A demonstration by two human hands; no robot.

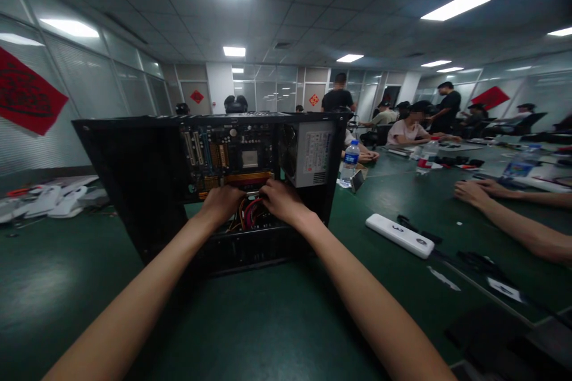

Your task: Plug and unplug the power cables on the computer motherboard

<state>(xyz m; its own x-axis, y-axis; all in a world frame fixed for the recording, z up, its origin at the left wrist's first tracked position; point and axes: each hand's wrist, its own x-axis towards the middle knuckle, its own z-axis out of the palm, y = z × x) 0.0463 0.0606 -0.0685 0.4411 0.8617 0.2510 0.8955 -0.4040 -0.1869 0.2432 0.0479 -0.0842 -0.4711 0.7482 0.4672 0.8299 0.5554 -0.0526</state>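
A dark green table (268, 321) ran through a glass-walled office hung with red banners (27, 98). The open computer case (210, 184) stood centre; left hand (221, 203) and right hand (282, 201) curled into its cables (250, 213), grip unclear. White power strip (399, 236) read "3".

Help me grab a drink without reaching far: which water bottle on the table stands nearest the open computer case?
The blue-labelled bottle just right of the computer case; the red-capped bottle and another stand farther right.
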